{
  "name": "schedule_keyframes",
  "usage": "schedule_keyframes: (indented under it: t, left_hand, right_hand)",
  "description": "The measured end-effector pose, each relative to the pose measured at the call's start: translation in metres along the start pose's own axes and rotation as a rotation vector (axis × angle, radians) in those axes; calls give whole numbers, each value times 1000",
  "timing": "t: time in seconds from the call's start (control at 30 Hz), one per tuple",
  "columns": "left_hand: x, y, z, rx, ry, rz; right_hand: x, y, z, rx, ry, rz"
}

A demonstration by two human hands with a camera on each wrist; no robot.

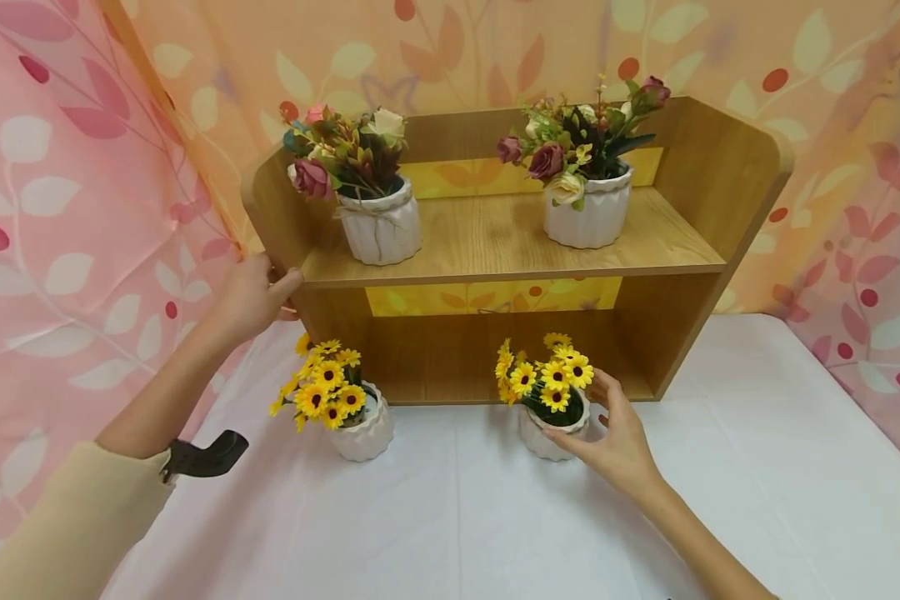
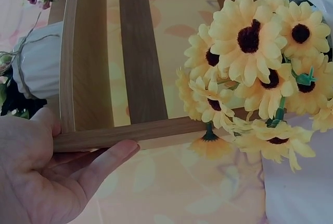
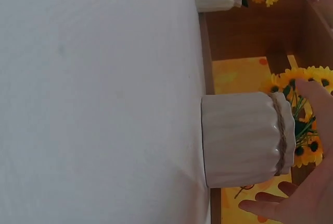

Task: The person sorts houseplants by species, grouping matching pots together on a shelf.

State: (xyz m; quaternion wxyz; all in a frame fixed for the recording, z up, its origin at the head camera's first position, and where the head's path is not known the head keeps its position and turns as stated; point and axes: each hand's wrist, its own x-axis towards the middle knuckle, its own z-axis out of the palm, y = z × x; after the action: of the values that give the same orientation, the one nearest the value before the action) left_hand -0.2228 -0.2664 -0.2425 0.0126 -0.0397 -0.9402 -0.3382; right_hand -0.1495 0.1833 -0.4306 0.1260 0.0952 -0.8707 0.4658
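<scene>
My left hand grips the left side panel of a two-tier wooden shelf; in the left wrist view the thumb and fingers lie on either side of the panel's edge. My right hand is spread around the right side of a potted sunflower plant, thumb by the rim. In the right wrist view its white ribbed pot stands on the cloth, a gap between it and the lower fingers. A second potted sunflower plant stands below my left hand, in front of the shelf.
On the upper tier stand two white pots of mixed roses, one at left and one at right. A white cloth covers the table. Floral curtains hang behind and at both sides.
</scene>
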Motion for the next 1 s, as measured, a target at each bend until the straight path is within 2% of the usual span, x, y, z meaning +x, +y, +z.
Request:
schedule_keyframes:
  t: [0.43, 1.0]
  left_hand:
    - [0, 0, 0, -5, 1, -10]
    - [1, 4, 0, -29, -3, -22]
  right_hand:
    - [-1, 6, 6, 27, -55, 55]
    - [-6, 9, 16, 34, -61, 89]
